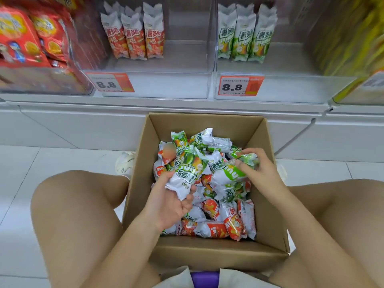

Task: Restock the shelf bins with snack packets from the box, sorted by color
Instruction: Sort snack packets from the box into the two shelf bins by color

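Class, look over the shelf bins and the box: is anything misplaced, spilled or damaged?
Nothing stands out. The left bin holds only red packets, the right bin only green packets, all upright. The box holds a mixed heap, still unsorted. Each hand, left and right, holds a green packet.

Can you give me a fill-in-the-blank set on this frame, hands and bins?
1. The left hand holds a ____ packet over the box.
2. The right hand has its grip on a ____ packet.
3. The bin with red packets is to the ____ of the bin with green ones.
4. Both price tags read ____.

Missing words: green; green; left; 8.8
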### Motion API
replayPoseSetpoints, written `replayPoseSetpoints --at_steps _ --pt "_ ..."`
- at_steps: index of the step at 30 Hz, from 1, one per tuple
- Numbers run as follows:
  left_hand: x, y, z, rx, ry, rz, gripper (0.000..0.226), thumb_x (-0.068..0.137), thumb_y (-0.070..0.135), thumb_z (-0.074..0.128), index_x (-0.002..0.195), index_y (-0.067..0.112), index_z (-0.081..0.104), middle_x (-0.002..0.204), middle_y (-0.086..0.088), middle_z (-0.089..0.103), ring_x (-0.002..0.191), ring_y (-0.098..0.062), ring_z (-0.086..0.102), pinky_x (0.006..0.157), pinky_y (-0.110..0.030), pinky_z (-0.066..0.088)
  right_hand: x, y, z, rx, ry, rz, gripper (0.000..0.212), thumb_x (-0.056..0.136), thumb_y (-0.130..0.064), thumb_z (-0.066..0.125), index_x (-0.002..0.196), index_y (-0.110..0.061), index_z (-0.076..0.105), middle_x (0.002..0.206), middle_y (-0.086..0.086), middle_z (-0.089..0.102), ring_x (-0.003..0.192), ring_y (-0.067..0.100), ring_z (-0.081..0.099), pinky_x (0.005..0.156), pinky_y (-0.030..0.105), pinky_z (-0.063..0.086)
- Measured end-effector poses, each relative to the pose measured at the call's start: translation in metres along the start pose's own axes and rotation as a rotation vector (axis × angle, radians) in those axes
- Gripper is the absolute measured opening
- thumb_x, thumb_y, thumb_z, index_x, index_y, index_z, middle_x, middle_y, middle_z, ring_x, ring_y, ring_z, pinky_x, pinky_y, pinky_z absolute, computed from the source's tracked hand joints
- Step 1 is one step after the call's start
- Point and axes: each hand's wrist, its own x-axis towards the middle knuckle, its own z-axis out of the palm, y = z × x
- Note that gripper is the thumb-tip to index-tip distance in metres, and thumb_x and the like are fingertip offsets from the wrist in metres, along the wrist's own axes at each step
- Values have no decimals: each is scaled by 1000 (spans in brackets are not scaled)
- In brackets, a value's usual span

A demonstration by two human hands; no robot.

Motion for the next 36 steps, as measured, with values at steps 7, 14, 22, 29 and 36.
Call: replayPoseSetpoints --at_steps 7,14,22,29,36 --pt "-18 -13 5 -76 -180 85 71 49 20 82 116 4 63 98 -17 65 72 -29 63 61 -35 52 -53 -8 4 391 -31 -77 42 82 5 68 113 -20 58 112 -16 66 105 9 65 83 25 55" --pt "-27 -19 20 -102 -216 164 64 50 22 92 109 7 71 107 -17 67 88 -30 66 83 -44 51 -69 -9 21 630 84 -39 53 65 2 74 105 -23 51 122 12 62 108 24 65 88 39 55" --pt "-40 -20 49 -36 -189 243 25 79 15 64 102 7 70 101 -14 70 81 -25 70 67 -37 57 -75 -25 47 762 95 27 51 61 -40 83 84 -12 47 95 14 59 94 26 58 82 37 49" --pt "-48 -9 44 103 -282 205 40 67 10 70 106 6 68 116 -15 66 96 -32 66 82 -46 53 -62 -30 33 1041 -153 271 67 74 -18 78 134 -8 50 122 16 65 114 33 61 87 41 51" --pt "-50 20 33 373 -123 326 72 55 15 78 119 -4 49 110 -20 50 94 -31 53 66 -37 55 -53 -24 17 979 -135 307 109 52 -24 91 144 -2 36 126 27 58 121 38 55 109 57 34"
